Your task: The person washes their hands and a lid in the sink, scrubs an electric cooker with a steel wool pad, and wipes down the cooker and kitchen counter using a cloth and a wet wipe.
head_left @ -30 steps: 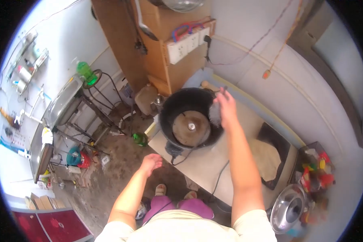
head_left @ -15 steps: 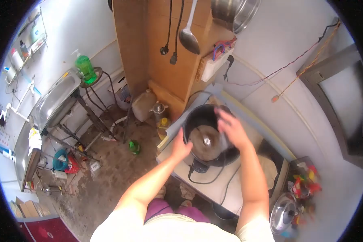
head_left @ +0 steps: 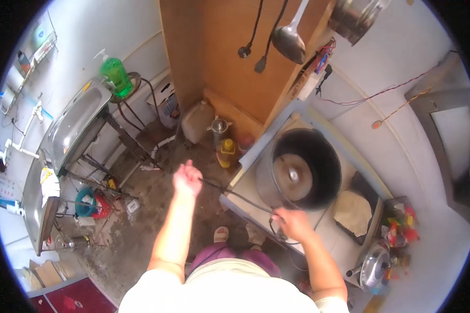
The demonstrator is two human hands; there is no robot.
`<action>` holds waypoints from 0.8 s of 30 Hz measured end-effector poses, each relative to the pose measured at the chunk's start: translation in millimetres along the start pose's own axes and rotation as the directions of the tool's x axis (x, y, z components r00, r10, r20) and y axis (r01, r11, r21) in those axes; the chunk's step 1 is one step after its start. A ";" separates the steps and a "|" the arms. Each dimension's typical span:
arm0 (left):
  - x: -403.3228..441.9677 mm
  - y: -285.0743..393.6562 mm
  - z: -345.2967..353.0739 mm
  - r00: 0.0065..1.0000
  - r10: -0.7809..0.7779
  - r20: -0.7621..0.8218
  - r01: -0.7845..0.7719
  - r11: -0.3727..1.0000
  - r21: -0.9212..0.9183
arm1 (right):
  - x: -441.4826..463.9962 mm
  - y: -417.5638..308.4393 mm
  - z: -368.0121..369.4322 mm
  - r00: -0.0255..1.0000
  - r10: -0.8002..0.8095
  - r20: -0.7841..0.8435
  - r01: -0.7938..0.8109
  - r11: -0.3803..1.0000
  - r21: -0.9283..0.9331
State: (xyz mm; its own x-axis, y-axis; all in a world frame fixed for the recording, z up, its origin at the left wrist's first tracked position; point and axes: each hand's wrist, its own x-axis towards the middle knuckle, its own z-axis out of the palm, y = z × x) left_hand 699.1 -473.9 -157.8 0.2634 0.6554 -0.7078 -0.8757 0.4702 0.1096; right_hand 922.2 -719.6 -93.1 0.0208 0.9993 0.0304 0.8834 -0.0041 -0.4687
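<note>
A black power cord [head_left: 235, 195] stretches taut between my two hands. My left hand [head_left: 187, 179] is closed round one stretch of it, held out over the floor. Near the front edge of the worktop, my right hand [head_left: 293, 224] grips the cord farther along, and a loose loop hangs below it. Behind my right hand stands a deep black pot [head_left: 326, 180], open at the top, with a round pale base and a shiny centre inside. Neither hand touches the pot.
A flat pale piece [head_left: 352, 214] lies on the worktop right of the pot. A metal lid [head_left: 375, 266] and colourful packets [head_left: 399, 232] are at the far right. A yellow bottle [head_left: 226, 153] stands on the floor by the wooden cabinet [head_left: 219, 68]. A sink [head_left: 78, 122] is at left.
Both hands have left the pot and now hold the cord, the left one drawn away leftward over the floor. The view has shifted, and the pot appears farther right.
</note>
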 end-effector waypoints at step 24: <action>-200.6 -140.6 -104.9 0.709 -0.116 0.695 -0.336 0.811 0.478 | -63.7 -83.5 6.4 0.804 0.166 -0.571 0.213 0.817 0.537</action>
State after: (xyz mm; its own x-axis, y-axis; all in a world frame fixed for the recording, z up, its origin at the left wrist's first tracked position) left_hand 727.0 -733.4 -104.5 0.5698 0.8212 -0.0296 -0.6055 0.4440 0.6604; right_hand 844.1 -782.7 -61.5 0.4302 0.7822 0.4507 0.4746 0.2287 -0.8500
